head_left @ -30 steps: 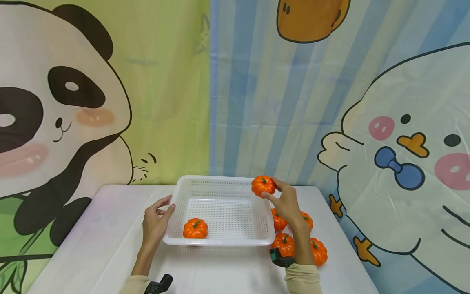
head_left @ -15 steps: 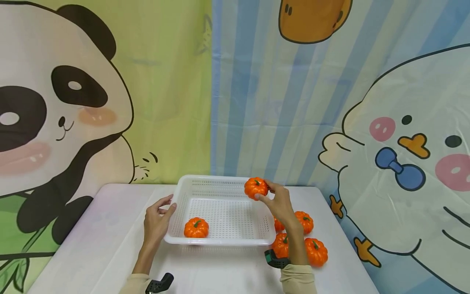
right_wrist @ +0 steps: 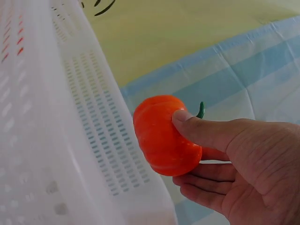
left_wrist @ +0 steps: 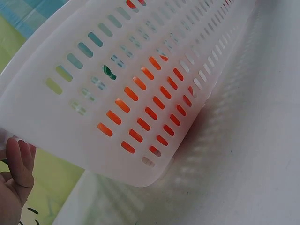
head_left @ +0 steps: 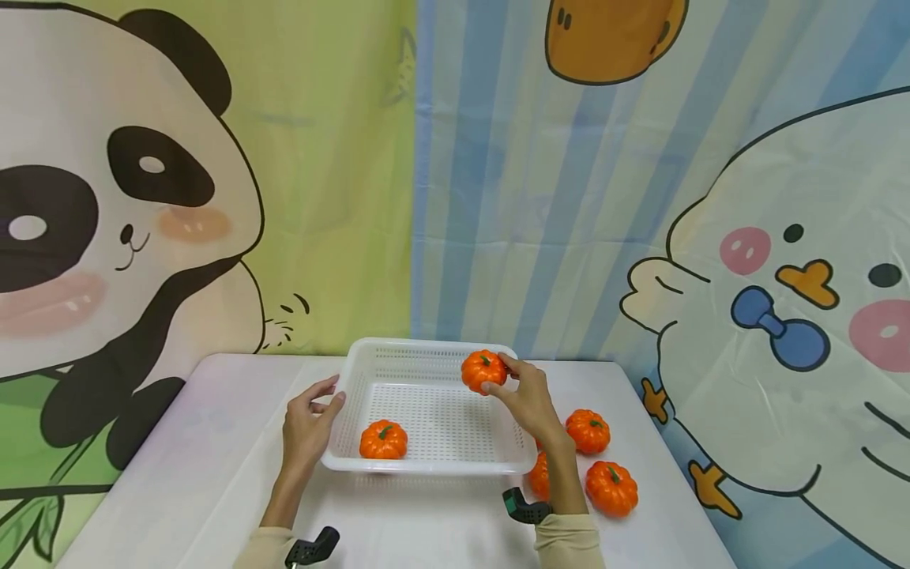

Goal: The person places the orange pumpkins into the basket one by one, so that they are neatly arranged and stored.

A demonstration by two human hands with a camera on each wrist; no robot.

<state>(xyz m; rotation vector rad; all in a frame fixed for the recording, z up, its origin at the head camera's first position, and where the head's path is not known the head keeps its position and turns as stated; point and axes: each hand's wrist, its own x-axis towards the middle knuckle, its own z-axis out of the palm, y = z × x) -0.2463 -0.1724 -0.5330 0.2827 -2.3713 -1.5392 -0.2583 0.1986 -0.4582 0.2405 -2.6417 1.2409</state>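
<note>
A small orange toy pumpkin (head_left: 484, 371) with a green stem is pinched between the thumb and fingers of my right hand (head_left: 528, 397), above the right part of a white perforated plastic basket (head_left: 430, 468). In the right wrist view the pumpkin (right_wrist: 164, 136) hangs beside the basket wall (right_wrist: 101, 126). My left hand (head_left: 307, 427) holds the basket's left rim; in the left wrist view its fingers (left_wrist: 21, 161) curl at the rim. Another pumpkin (head_left: 384, 440) sits inside, at the basket's front left, showing orange through the slots.
To the right of the basket, several more pumpkins lie on the white table (head_left: 419, 521): one farther back (head_left: 588, 431), one near the front (head_left: 612, 489), and others partly hidden by my right forearm. A printed curtain (head_left: 469, 197) hangs behind the table.
My right hand has carried its pumpkin leftward and slightly down, from the basket's right back corner to over its inside. The left hand stays at the rim.
</note>
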